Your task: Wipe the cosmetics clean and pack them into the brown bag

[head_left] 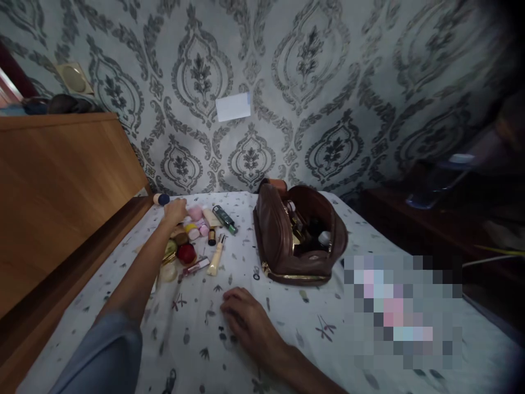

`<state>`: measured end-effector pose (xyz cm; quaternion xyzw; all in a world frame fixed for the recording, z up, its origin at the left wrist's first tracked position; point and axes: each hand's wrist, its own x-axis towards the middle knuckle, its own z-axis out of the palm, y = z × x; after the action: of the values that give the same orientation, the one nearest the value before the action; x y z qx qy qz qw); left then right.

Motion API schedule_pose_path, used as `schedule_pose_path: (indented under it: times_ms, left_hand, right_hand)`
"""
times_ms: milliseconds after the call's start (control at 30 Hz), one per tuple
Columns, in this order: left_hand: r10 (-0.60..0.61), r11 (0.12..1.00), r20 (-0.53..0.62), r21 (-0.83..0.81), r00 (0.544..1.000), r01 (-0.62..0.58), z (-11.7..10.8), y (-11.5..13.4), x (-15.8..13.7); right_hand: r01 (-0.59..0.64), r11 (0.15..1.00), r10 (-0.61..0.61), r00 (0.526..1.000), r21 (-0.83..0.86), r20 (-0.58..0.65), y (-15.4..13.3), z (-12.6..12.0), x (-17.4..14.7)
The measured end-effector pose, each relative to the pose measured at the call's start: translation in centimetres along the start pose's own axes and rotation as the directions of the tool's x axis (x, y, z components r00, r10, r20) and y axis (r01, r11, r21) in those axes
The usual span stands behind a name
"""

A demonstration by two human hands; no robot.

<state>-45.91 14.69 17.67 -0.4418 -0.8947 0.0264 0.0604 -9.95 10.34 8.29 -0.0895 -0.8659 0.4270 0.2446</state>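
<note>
My left hand (175, 210) reaches to the far side of a cluster of cosmetics on a patterned bed sheet (246, 361). Its fingers are mostly hidden, so a hold does not show. Close beside it lie a dark-blue-capped bottle (163, 199) and a pink rounded item (196, 212). Nearer are a red round item (187, 254), a cream tube (215, 259), a small dark bottle (211, 237) and a dark green bottle (225, 219). Resting on the sheet, my right hand (250, 323) has loosely bent fingers and holds nothing. A brown bag (274, 235) stands unzipped beyond it, with bottles inside.
A wooden bed board (61, 186) rises on the left. Behind the bed is a patterned wall (254, 65) with a white card (233, 106). A clear plastic bottle (441, 183) stands on dark furniture at right. A pixelated patch covers part of the right side.
</note>
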Motion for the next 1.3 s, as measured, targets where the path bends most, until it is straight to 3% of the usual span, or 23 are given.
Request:
schedule_pose_path:
  times_ms: [200, 333, 500, 667, 800, 933, 1067, 1133, 1200, 1233, 1300]
  left_hand:
    - [0.006, 1.0, 0.19, -0.028, 0.982, -0.001, 2.4, -2.8, 3.3]
    - [0.076, 0.995, 0.199, -0.081, 0.977, -0.061, 3.2, -4.1, 3.5]
    - [0.162, 0.981, 0.17, -0.139, 0.972, -0.139, 2.0, -5.1, 2.8]
    - [0.263, 0.954, 0.009, -0.151, 0.965, -0.259, 0.3, -1.9, 1.6]
    - [0.495, 0.857, 0.007, -0.17, 0.869, -0.487, 0.1, 2.9, 0.0]
    - [0.573, 0.807, -0.035, -0.148, 0.819, -0.571, 0.5, 5.8, -1.5]
    - [0.567, 0.806, -0.101, -0.135, 0.817, -0.576, 0.5, 5.8, -1.9]
    - [0.486, 0.834, -0.192, -0.187, 0.852, -0.518, -0.2, 5.3, -2.1]
    - [0.338, 0.825, -0.325, -0.35, 0.883, -0.445, -1.5, 5.0, -2.9]
    - [0.253, 0.78, -0.382, -0.463, 0.889, -0.422, -2.2, 5.0, -3.6]
    - [0.134, 0.611, -0.417, -0.68, 0.899, -0.406, -3.6, 5.5, -5.7]
  right_hand:
    - [-0.021, 0.999, 0.022, 1.0, 0.035, -0.018, 0.0, 0.2, 0.0]
    - [-0.043, 0.998, 0.043, 0.999, 0.038, -0.003, 0.0, 0.1, 0.0]
    - [-0.025, 0.999, 0.025, 1.0, 0.037, -0.004, 0.0, 0.0, 0.0]
    - [-0.013, 0.999, 0.014, 1.0, 0.032, -0.014, 0.2, 0.1, 0.0]
    - [-0.012, 1.0, 0.013, 0.999, 0.017, -0.035, 0.0, 0.2, 0.0]
    - [-0.003, 1.0, 0.002, 1.0, -0.023, -0.013, -0.3, 0.0, 0.0]
    - [-0.01, 1.0, 0.011, 0.998, 0.01, -0.058, -0.1, 0.0, 0.1]
    - [-0.034, 0.997, 0.04, 0.994, 0.063, -0.098, 0.0, 0.0, 0.1]
    - [-0.075, 0.988, 0.094, 0.987, 0.138, -0.131, -0.1, -0.3, 0.1]
    - [-0.098, 0.98, 0.125, 0.981, 0.176, -0.148, -0.2, -0.4, 0.1]
    - [-0.125, 0.962, 0.176, 0.964, 0.243, -0.201, -0.4, -0.9, 0.1]
